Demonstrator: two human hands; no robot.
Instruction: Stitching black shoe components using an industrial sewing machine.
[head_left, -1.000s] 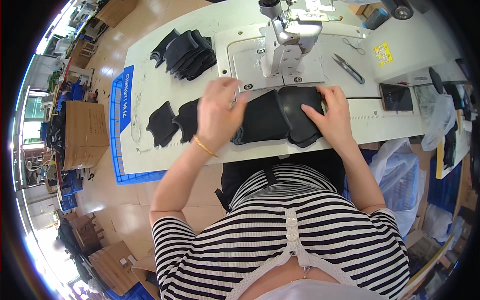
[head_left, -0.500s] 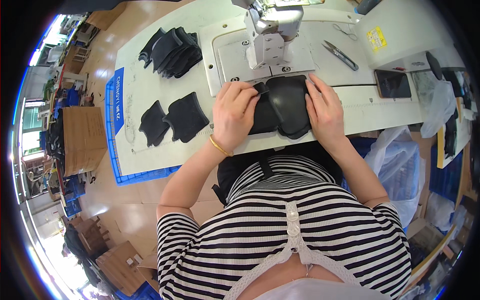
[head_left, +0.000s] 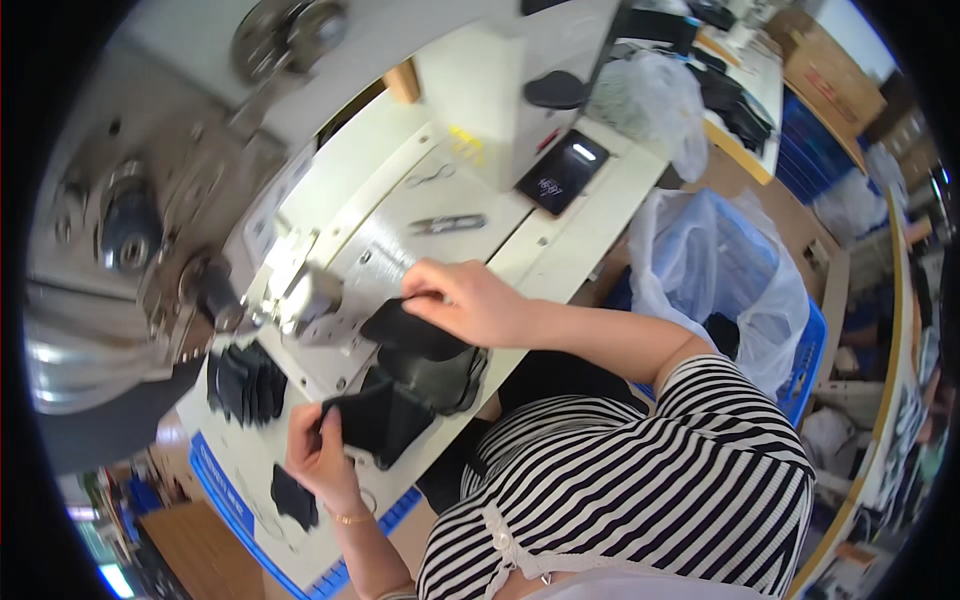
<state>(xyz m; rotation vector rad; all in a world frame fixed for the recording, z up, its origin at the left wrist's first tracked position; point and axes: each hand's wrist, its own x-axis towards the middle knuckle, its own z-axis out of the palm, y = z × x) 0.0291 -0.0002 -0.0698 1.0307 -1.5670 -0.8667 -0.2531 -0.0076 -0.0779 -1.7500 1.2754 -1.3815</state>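
Note:
My left hand (head_left: 322, 458) is closed in a pinch on the edge of a black fabric piece (head_left: 385, 420), which lies flat over the table's front part. My right hand (head_left: 468, 300) pinches another dark fabric piece (head_left: 415, 334), raised at a tilt. Under and between them rests a black padded panel (head_left: 440, 380) with a smooth, slightly shiny face. Just beyond the hands stands the sewing machine's needle area (head_left: 308, 298). A loose black piece (head_left: 293, 497) lies left of my left hand.
A pile of black cut pieces (head_left: 245, 385) sits on the table's left. Thread snips (head_left: 450, 224) and a phone (head_left: 562, 175) lie beyond my right hand. The sewing machine head (head_left: 130, 220) fills the upper left. A bag-lined blue basket (head_left: 720, 290) stands at the right.
The view has swung and tilted, bringing the machine head close. My right hand has gone from the panel's right edge to lifting a black piece above it. My left hand still pinches a black piece.

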